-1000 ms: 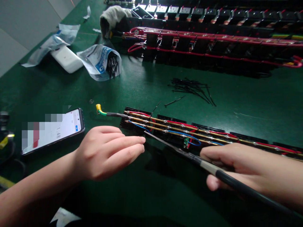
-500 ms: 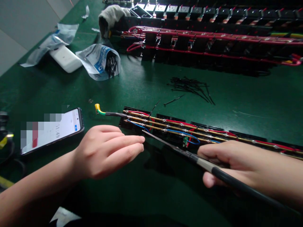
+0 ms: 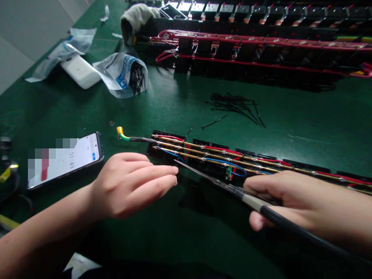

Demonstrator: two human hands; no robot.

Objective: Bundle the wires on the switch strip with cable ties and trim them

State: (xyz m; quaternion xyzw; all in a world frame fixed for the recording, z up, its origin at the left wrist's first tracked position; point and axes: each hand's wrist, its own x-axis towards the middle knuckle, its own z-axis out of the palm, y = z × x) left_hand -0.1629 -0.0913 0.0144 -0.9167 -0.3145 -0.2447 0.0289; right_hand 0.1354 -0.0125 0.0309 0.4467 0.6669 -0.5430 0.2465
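Observation:
My left hand [image 3: 130, 184] is in front of the near end of a wired strip assembly [image 3: 209, 152]. Its thumb and forefinger are pressed together, other fingers curled; anything between them is hidden. My right hand [image 3: 293, 201] grips long-nose pliers [image 3: 252, 201] with black and grey handles. Their thin metal tip points left, just above my left fingertips and by the assembly's near edge. The assembly has black blocks, brass rods, red and blue wires and a small green board [image 3: 229, 173]. A black cable tie [image 3: 190, 131] sticks up from it. A yellow-capped cable [image 3: 123, 135] leaves its left end.
A phone [image 3: 84, 155] lies left of my left hand. Behind the assembly are a pile of black cable ties [image 3: 232, 104], an open plastic bag [image 3: 113, 73] of ties, and a white box [image 3: 80, 71]. A larger red-wired assembly [image 3: 247, 50] and a pale glove [image 3: 141, 17] stand at the back.
Both hands and the pliers keep nearly the same pose. The view has shifted very slightly; nothing is visibly taken up or let go.

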